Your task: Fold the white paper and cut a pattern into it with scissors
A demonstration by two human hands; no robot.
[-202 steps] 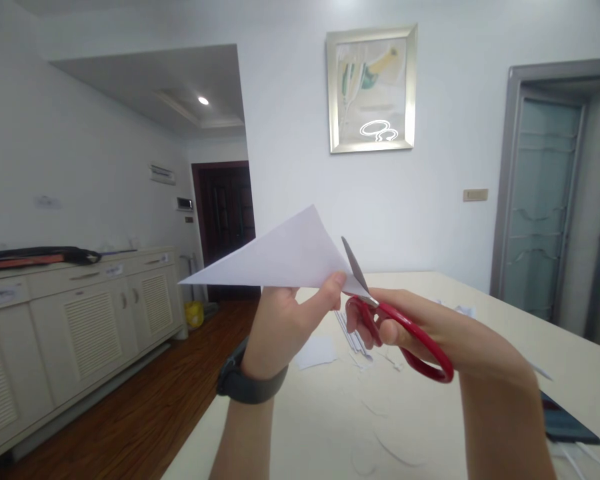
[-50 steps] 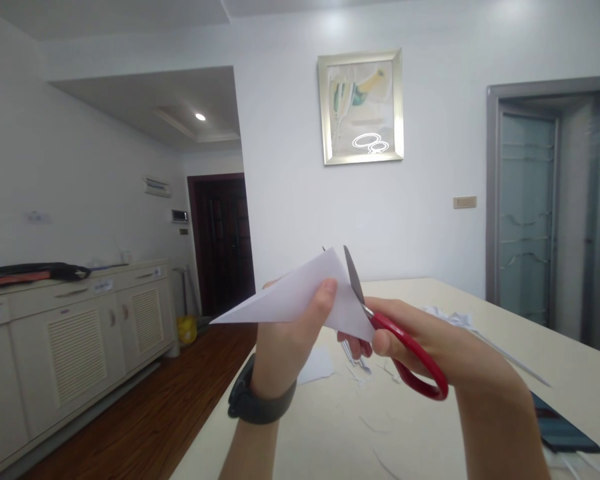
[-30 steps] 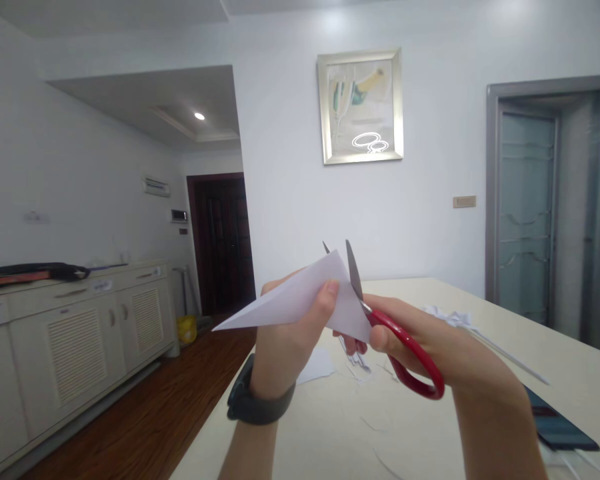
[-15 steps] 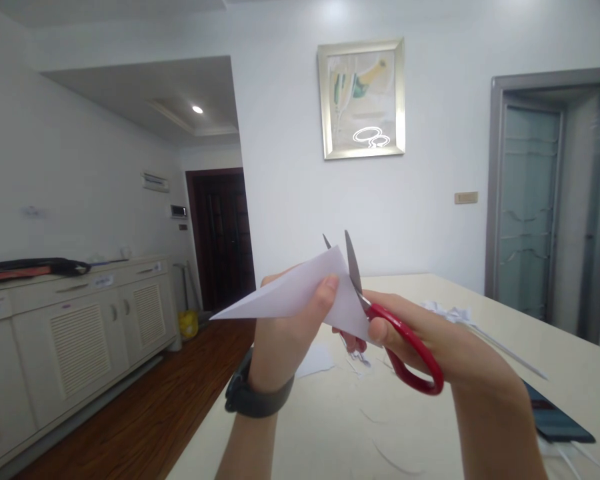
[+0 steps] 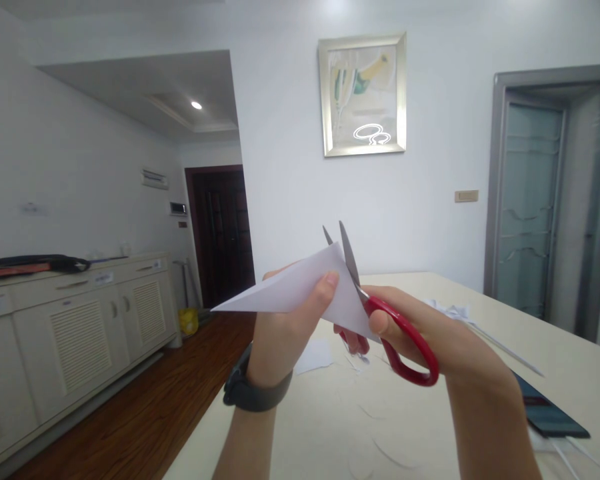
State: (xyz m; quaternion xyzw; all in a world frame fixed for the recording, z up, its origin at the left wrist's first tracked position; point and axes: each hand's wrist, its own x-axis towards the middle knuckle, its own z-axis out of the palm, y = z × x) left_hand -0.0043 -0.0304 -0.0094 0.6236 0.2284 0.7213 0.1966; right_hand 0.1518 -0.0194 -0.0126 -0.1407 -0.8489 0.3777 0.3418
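A folded white sheet of paper, pointed at its left end, is pinched in my left hand, thumb on the near face and fingers hidden behind. My right hand grips red-handled scissors, with the thumb at one loop and fingers at the other, partly hidden loop. The blades are parted around the paper's upper right edge, one in front and one behind, their tips reaching past the top corner. A dark watch sits on my left wrist.
On the cream table lie a piece of white paper, thin paper slivers and crumpled scraps. A dark phone with white cables is at the right. A white cabinet stands to the left beyond the floor.
The scissor blades have closed slightly toward each other and shifted a little left along the paper's edge. Both hands stay near the same place, and the paper remains held.
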